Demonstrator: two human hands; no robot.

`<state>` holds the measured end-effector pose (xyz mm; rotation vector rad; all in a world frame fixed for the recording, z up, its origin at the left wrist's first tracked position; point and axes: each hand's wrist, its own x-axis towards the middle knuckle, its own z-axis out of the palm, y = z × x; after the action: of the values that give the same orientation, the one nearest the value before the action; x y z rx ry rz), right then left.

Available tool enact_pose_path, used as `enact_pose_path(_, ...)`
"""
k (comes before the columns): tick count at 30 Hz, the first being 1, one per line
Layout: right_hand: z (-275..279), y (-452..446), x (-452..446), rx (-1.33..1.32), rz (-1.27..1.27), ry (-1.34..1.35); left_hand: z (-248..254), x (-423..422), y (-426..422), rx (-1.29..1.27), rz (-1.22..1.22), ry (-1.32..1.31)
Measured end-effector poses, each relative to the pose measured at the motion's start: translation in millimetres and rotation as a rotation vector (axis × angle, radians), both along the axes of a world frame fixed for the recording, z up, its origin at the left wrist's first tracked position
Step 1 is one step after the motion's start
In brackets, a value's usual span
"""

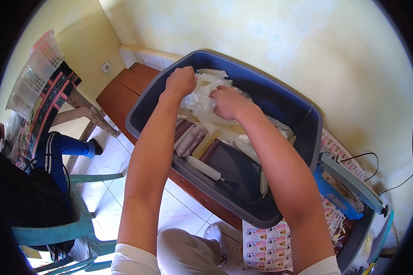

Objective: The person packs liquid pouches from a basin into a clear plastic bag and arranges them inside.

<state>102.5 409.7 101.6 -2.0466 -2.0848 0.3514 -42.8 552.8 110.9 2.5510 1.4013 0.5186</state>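
Plastic (pixel 202 98): in the tub (pixel 280 96), toward its far-left corner | we'd best part the folds gently, off the packs (pixel 204 168) | our left hand (pixel 181 81): knuckles up, fist closed on plastic | our right hand (pixel 230 102): back upward, fingers narrowed on it | forearms crossing the near edge by its corners

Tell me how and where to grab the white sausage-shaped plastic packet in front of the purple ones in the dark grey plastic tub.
Grip the white sausage-shaped plastic packet across its rounded middle, coming from above: it lies flat inside the dark grey plastic tub, whose walls would likely hinder a low sideways reach. Avoid its thin tail.
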Motion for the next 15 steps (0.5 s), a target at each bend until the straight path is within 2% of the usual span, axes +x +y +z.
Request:
enact_pose_path(7, 14.2, -5.6, -1.9, -0.083, -0.035, 0.056, -0.6, 3.0, 2.4, 0.048, -0.099, -0.072)
enact_pose_path(10, 16.5, -7.0, -1.9, -0.073, -0.033, 0.044, -3.3, 3.0, 3.1, 0.150, -0.160, -0.138)
enact_pose_path(12, 17.9, -7.6, -1.2, -0.063, -0.050, 0.024, -1.9, 5.1, -0.2, 0.274, -0.263, -0.280)
enact_pose_path(15, 24.3, -11.8, 1.0, -0.019, -0.099, 0.021, 6.6, 7.9, -9.3, 0.221, -0.256, -0.323)
